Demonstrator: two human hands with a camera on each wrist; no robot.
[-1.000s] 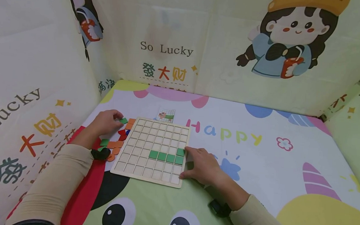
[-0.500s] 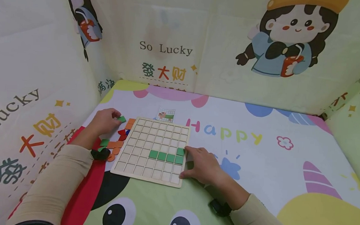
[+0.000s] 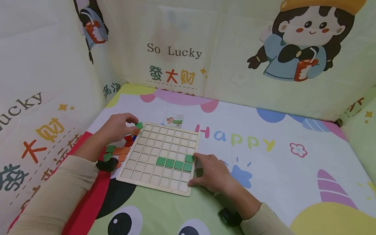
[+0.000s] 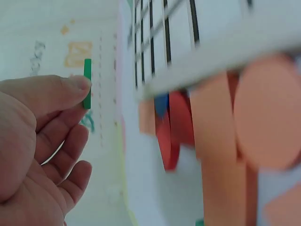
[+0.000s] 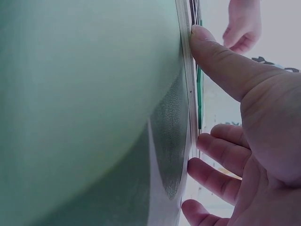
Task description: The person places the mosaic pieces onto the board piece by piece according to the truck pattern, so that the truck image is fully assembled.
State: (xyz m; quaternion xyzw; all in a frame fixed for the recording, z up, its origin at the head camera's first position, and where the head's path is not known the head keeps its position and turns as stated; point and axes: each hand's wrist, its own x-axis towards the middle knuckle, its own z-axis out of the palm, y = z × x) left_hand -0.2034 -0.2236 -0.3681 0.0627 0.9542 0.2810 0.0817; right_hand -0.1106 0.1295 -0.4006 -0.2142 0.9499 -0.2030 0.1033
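A small green square tile [image 3: 139,125] is pinched between the thumb and fingers of my left hand [image 3: 118,127], raised by the far left corner of the wooden grid board [image 3: 166,146]. The left wrist view shows that tile [image 4: 88,66] edge-on; its other fingers curl loosely. Several green tiles [image 3: 169,163] lie in board cells, in a row with one more above its right end. My right hand [image 3: 212,173] touches the board's right edge, thumb near the front corner and fingers spread farther up; the right wrist view shows this thumb [image 5: 221,61] against the edge.
Left of the board lie loose orange pieces [image 3: 121,151], red pieces [image 3: 128,141] and green tiles [image 3: 110,148], partly behind the left wrist. A small printed grid card [image 3: 174,120] lies behind the board. A printed cloth [image 3: 267,170] covers the table; cloth walls [image 3: 229,45] surround it.
My left hand has moved right with the green tile, from beside the loose pieces to the board's far left corner. The right hand and board have stayed put.
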